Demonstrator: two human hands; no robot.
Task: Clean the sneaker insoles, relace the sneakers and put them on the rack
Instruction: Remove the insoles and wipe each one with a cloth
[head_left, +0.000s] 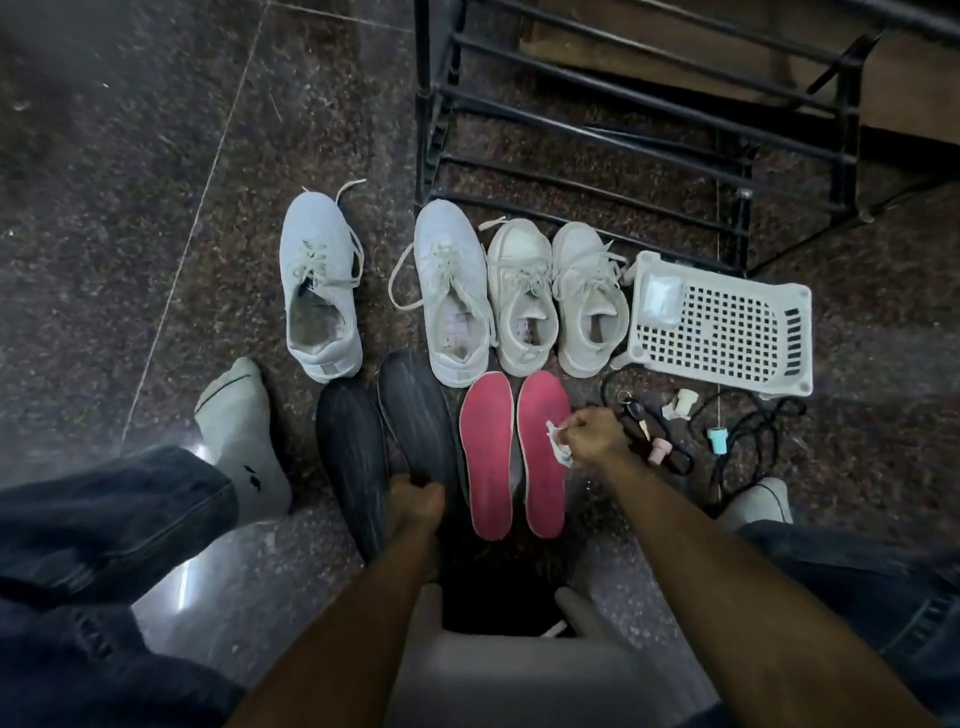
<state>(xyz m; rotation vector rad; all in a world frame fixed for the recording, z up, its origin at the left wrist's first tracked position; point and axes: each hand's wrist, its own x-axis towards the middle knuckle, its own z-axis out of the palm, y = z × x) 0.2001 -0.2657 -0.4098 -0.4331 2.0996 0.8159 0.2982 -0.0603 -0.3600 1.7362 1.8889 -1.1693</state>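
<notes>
The right hand (592, 434) has its grip closed round a crumpled white wipe (558, 441), pressed against the outer edge of the right red insole (543, 452); the left hand (415, 499) curls its fingers over the heel end of a black insole (415, 421), pinning it to the floor (156, 156). The step in hand looks to be wiping the insoles, and it would go best with long strokes from heel to toe, the wad folded to a fresh face as it soils, and the free hand holding down whichever insole is under the cloth so it does not skid on the polished stone. Both red insoles lie flat side by side, the left red insole (485, 452) touching or nearly touching its mate; they appear felted and matt, with pale worn patches. The second black insole (353, 462) beside the held one shows fine lengthwise ribs. Four white sneakers stand beyond them: one mesh sneaker (319, 280) set apart to the left, the other three in a close row (519, 291), laces loose. The black metal rack (623, 104) of thin bars stands behind, and a white perforated plastic basket (722, 322) lies beside the row.
</notes>
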